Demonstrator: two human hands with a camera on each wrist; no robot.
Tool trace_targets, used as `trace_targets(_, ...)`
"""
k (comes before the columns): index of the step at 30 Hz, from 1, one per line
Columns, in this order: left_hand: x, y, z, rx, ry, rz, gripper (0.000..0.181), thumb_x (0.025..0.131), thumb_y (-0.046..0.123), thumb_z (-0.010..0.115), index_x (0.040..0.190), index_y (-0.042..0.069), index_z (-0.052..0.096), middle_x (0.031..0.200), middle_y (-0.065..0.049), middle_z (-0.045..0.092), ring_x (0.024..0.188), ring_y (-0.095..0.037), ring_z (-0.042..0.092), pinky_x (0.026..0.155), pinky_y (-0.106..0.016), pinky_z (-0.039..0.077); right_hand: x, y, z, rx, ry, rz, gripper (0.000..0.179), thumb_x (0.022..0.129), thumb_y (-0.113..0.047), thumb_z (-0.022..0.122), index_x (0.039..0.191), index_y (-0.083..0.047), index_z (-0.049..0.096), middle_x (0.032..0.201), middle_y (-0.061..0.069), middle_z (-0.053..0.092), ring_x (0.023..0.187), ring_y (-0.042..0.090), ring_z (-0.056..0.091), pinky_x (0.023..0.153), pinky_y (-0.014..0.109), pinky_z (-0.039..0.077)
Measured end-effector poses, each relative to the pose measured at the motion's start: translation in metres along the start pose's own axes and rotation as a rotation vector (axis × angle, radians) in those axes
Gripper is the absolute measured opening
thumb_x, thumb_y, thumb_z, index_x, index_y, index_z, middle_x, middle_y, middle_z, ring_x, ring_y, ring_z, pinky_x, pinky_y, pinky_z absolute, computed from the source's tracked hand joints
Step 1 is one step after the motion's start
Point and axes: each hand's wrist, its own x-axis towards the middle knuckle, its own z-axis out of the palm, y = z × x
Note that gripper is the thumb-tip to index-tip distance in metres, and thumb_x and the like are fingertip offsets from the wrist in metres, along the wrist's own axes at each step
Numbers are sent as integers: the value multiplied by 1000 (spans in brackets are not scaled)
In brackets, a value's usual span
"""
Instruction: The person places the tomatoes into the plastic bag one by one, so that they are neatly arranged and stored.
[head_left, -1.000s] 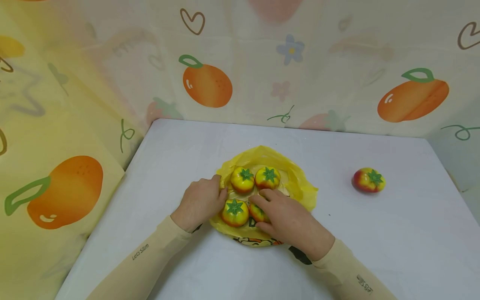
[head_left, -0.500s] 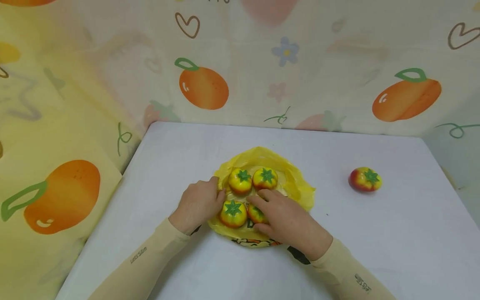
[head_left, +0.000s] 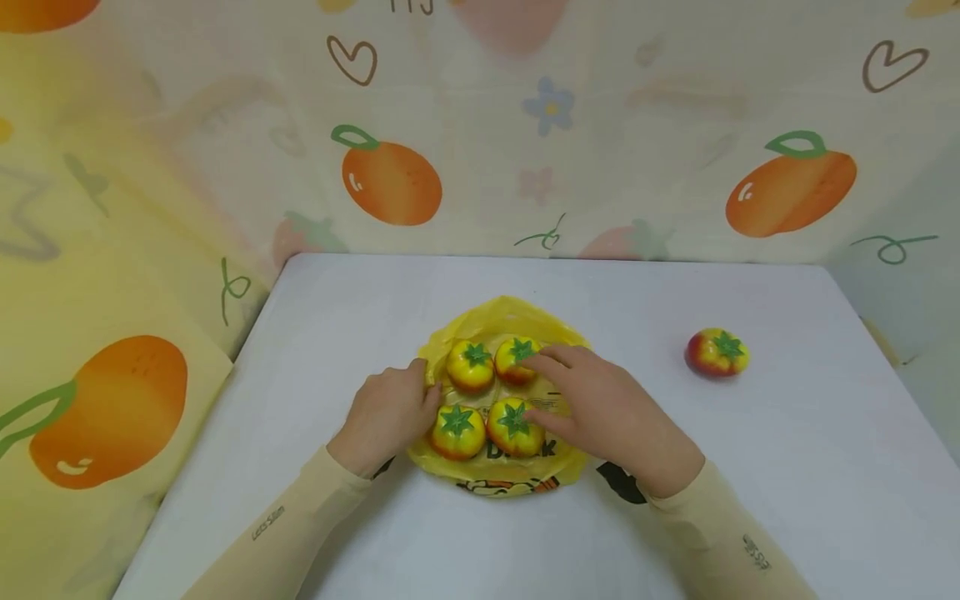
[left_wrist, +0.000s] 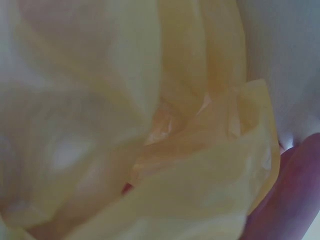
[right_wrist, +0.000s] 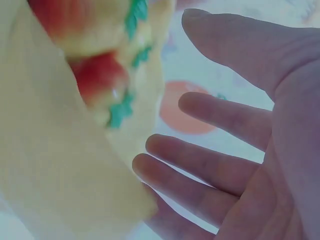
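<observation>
A yellow plastic bag [head_left: 502,312] lies spread on the table, its edge raised. Several round yellow-and-red toy fruits with green star-shaped tops sit in its opening, among them a front right fruit [head_left: 515,427] and a back left fruit [head_left: 470,367]. At the bag's left edge, my left hand [head_left: 386,414] grips the film; the left wrist view shows crumpled bag film [left_wrist: 200,170] beside a finger. My right hand [head_left: 603,404] hovers over the bag's right side, fingers spread and holding nothing. In the right wrist view, the right hand's palm and straight fingers [right_wrist: 210,160] are apart from the fruits.
A single toy fruit [head_left: 717,352] of the same kind lies on the white table [head_left: 787,442] at the right, away from the bag. Fruit-patterned cloth [head_left: 465,125] hangs behind the table and along its left side.
My right hand has let go of the front right fruit and moved up and to the right, its fingers spreading. My left hand stays at the bag's left edge. The head view has shifted slightly.
</observation>
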Motion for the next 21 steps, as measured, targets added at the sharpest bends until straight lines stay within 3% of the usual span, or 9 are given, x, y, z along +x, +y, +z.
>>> trace_targets(5, -1, 1, 0, 4, 9, 6, 25, 105, 26, 62, 93, 4, 59, 63, -5, 52, 51, -23, 51, 46, -31, 37, -2, 18, -20, 14, 11, 87, 66, 95, -49, 81, 149, -16, 62, 150, 9, 63, 138, 33, 62, 113, 55, 54)
trace_targets(15, -1, 1, 0, 18, 4, 19, 25, 105, 25, 62, 97, 1, 60, 64, -7, 55, 51, -23, 52, 46, -31, 38, -25, 86, -56, 25, 131, 290, 63, 101, -43, 76, 152, -12, 58, 154, 19, 59, 142, 44, 53, 116, 67, 43)
trace_targets(21, -1, 1, 0, 16, 8, 27, 24, 105, 24, 62, 96, 1, 60, 63, -7, 54, 50, -23, 51, 47, -30, 38, -33, 123, -59, 27, 139, 387, 66, 101, -46, 74, 153, -11, 56, 146, 22, 59, 106, 35, 69, 99, 62, 51)
